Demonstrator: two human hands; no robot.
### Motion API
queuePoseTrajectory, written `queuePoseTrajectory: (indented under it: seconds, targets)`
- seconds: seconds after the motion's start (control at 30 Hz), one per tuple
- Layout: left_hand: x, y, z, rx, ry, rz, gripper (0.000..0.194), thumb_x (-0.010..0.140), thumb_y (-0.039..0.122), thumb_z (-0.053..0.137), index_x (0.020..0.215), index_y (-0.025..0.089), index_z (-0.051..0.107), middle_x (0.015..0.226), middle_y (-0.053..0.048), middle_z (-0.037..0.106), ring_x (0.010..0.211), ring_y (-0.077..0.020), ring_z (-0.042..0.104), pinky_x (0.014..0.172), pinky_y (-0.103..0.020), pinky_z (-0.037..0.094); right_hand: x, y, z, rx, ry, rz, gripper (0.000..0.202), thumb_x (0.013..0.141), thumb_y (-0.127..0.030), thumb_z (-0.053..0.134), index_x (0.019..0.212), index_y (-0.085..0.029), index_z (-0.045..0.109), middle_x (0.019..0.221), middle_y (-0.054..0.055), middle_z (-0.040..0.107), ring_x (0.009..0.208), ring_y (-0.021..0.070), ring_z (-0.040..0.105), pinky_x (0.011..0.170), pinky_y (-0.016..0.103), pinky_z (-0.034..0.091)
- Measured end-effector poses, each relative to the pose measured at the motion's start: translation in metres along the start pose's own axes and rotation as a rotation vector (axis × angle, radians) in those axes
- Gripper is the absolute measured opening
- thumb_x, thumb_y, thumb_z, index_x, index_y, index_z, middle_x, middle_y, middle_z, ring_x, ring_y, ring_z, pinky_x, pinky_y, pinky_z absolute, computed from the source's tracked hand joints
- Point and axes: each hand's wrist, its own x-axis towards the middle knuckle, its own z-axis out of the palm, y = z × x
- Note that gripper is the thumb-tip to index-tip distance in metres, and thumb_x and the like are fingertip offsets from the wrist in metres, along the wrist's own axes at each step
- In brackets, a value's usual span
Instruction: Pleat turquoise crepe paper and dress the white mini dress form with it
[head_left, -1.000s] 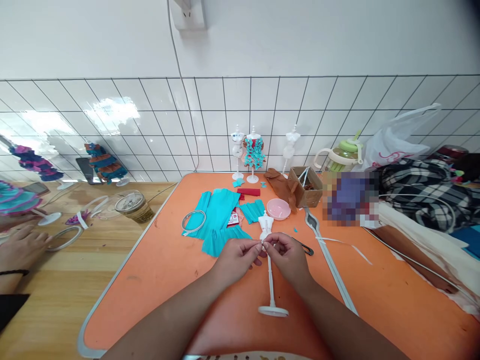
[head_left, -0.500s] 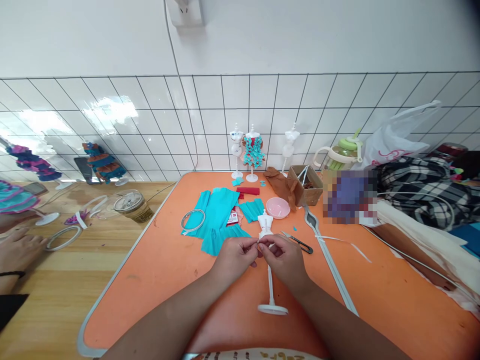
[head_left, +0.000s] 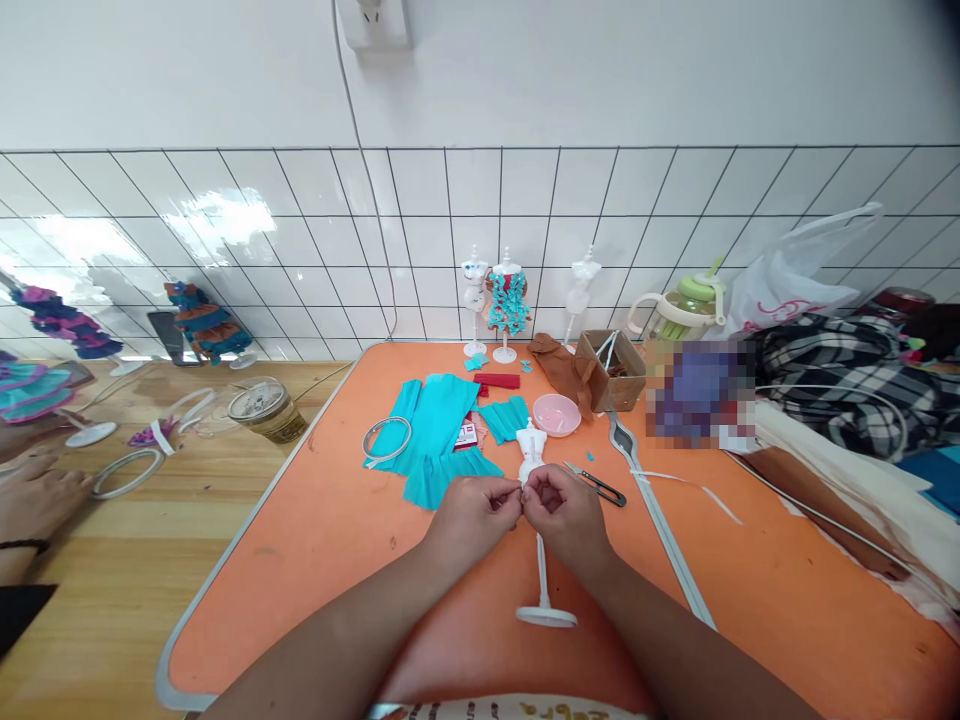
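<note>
A small white dress-form stand (head_left: 532, 446) stands upright on the orange tabletop, its round base close to me. In front of its lower body my left hand (head_left: 476, 515) and my right hand (head_left: 564, 508) meet, fingertips pinched together. Whatever they pinch is too small to make out. Black-handled thread snips (head_left: 602, 487) lie just beyond my right hand. Turquoise crepe paper (head_left: 442, 440) is spread out to the left, with a metal hoop (head_left: 386, 440) on it. A smaller turquoise piece (head_left: 506, 418) and a pink bowl (head_left: 556, 414) are behind the stand.
Several dress forms, one dressed in turquoise ruffles (head_left: 508, 300), stand by the tiled wall. A cardboard box (head_left: 613, 370) sits beside brown paper (head_left: 561, 372). A lidded cup (head_left: 268, 408) is at left, near another person's hand (head_left: 45, 500). A bag and cloth crowd the right.
My pinched fingertips have drawn slightly closer together and shifted a little to the right. At far left, the other person's turquoise-and-pink piece has moved slightly. The other things stay where they were.
</note>
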Motion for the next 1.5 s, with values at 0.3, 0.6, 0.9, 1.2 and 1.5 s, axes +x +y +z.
queuePoseTrajectory:
  seconds: [0.3,0.6,0.9,1.2,1.5]
  targets:
    - [0.003,0.005,-0.015,-0.476,-0.001,-0.046,0.016,0.074,0.024,0.057,0.074,0.015,0.071,0.075,-0.007,0.070,0.069,-0.0166,0.063,0.062,-0.025,0.049,0.010,0.007,-0.013,0.530,-0.175,0.352,0.016,0.076,-0.035,0.053,0.072,-0.020,0.048,0.046,-0.010,0.038,0.037,0.0058,0.029,0.036,0.017,0.023]
    - [0.006,0.000,-0.017,-1.037,0.007,-0.111,0.010,0.071,0.022,0.065,0.068,0.013,0.065,0.085,-0.007,0.070,0.083,-0.0197,0.066,0.075,-0.029,0.051,0.011,0.011,-0.013,0.551,-0.229,0.333,0.016,0.076,-0.035,0.055,0.072,-0.020,0.050,0.044,-0.010,0.042,0.037,0.0063,0.032,0.035,0.017,0.029]
    - [0.012,-0.008,-0.021,-1.225,0.047,-0.274,0.011,0.076,0.019,0.060,0.070,0.011,0.063,0.095,-0.011,0.073,0.084,-0.0190,0.070,0.070,-0.024,0.054,0.016,0.016,-0.013,0.522,-0.198,0.355,0.021,0.076,-0.037,0.056,0.068,-0.019,0.050,0.044,-0.009,0.044,0.037,0.0067,0.039,0.037,0.018,0.034]
    - [0.015,-0.004,-0.031,-1.380,0.081,-0.432,0.015,0.079,0.011,0.053,0.075,0.009,0.067,0.089,-0.011,0.074,0.083,-0.0166,0.071,0.071,-0.018,0.056,0.026,0.014,-0.032,0.572,-0.052,0.378,0.026,0.072,-0.039,0.065,0.075,-0.019,0.048,0.083,0.002,0.067,0.058,0.0122,0.063,0.040,0.019,0.046]
    - [0.011,-0.003,-0.032,-1.377,0.066,-0.379,0.015,0.080,0.013,0.055,0.076,0.008,0.068,0.093,-0.013,0.074,0.086,-0.0186,0.071,0.074,-0.020,0.056,0.112,-0.016,-0.130,0.266,0.370,-0.066,0.021,0.071,-0.034,0.069,0.084,-0.020,0.059,0.077,0.003,0.069,0.072,0.0190,0.069,0.065,0.031,0.056]
